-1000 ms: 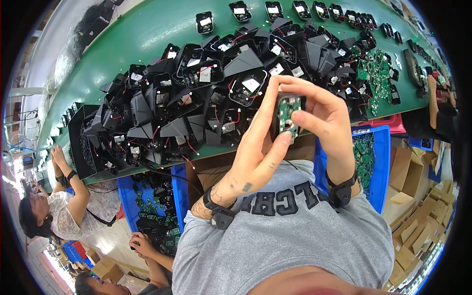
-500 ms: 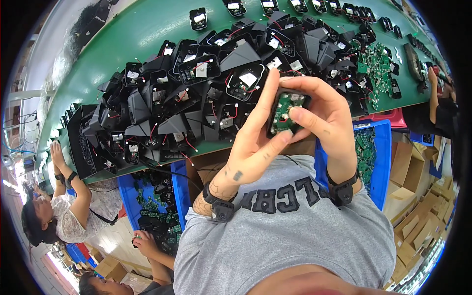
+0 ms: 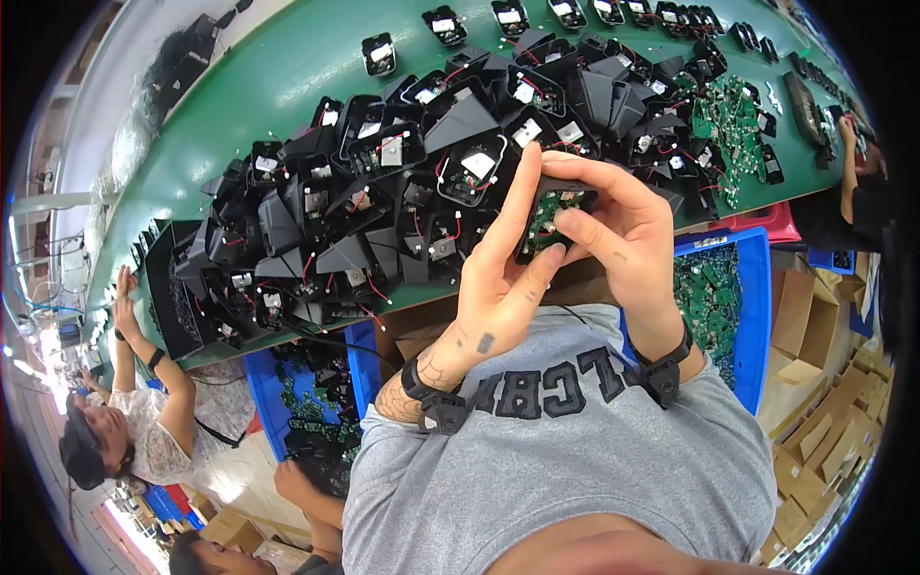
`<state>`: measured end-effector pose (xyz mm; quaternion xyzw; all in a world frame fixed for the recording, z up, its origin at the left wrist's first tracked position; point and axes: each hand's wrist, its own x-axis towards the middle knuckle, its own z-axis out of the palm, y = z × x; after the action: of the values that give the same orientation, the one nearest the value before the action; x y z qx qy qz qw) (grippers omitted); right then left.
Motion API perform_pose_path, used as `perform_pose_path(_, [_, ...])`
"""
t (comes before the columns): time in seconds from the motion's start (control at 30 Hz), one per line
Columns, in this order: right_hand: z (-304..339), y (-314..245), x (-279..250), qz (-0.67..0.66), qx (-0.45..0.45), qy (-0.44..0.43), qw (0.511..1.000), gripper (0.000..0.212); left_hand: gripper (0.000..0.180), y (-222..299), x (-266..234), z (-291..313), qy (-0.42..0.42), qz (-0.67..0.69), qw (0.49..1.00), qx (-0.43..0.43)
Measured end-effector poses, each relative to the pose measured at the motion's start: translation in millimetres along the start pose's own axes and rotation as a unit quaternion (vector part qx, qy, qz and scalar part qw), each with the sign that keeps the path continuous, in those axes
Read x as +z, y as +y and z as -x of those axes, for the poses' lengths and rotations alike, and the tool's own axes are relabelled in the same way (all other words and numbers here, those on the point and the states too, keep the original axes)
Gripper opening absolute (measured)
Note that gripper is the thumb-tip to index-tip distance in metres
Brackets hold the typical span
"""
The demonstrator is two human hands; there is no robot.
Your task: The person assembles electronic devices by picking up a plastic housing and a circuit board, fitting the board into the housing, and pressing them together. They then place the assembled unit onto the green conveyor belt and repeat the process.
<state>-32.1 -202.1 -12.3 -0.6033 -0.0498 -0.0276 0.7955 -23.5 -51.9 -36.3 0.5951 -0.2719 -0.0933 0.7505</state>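
Observation:
Between my two hands is a small black plastic housing with a green circuit board (image 3: pixel 548 203) inside it. My left hand (image 3: pixel 498 278) holds its left side, the thumb on the lower part of the board and the fingers stretched up along the edge. My right hand (image 3: pixel 628 225) curls around the far and right sides, its thumb pressing on the middle of the board. Both thumb tips are close together. Just beyond my hands lies an open black housing (image 3: pixel 476 169) with a white label and a looped cable, part of a large pile of black housings (image 3: pixel 355 206) with red wires.
Loose circuit boards (image 3: pixel 733 134) are heaped on the green table (image 3: pixel 259 81) to the right. Blue bins (image 3: pixel 755 316) with boards stand at the table's near edge on both sides of me. Co-workers (image 3: pixel 158 412) are at the left and far right. Cardboard boxes (image 3: pixel 805 321) sit lower right.
The housing has tilted a little in my hands, and my thumbs have drawn closer together on the board. The whole view has shifted slightly. At lower left a co-worker's hand has moved.

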Motion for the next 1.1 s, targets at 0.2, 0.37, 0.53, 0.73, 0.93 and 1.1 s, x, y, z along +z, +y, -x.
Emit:
perform_pose_path(0.2, [-1,-14,-31,0.074,-0.036,-0.054,0.995,0.040,0.062,62,-6,-9,0.025,0.143,0.968,-0.204])
perform_pose_path(0.37, [1,-40,-156,0.295,-0.155,0.316,0.888,0.027,0.053,100,-92,-71,0.102,-0.095,0.980,-0.141])
perform_pose_path(0.53, [-3,-28,-297,0.586,-0.014,0.404,0.702,0.029,0.058,40,-273,-157,0.139,-0.390,0.875,-0.252])
perform_pose_path(0.73, [-17,9,-315,0.663,-0.006,0.376,0.648,0.039,0.037,-48,-434,-151,-0.217,-0.762,0.609,-0.043])
perform_pose_path(0.93, [-23,18,-327,0.687,-0.031,0.346,0.638,0.038,0.044,-27,-329,-182,-0.057,-0.851,0.488,-0.186])
perform_pose_path(1.1, [-26,10,-324,0.715,-0.039,0.353,0.603,0.028,0.058,-62,-290,-217,-0.078,-0.699,0.666,-0.249])
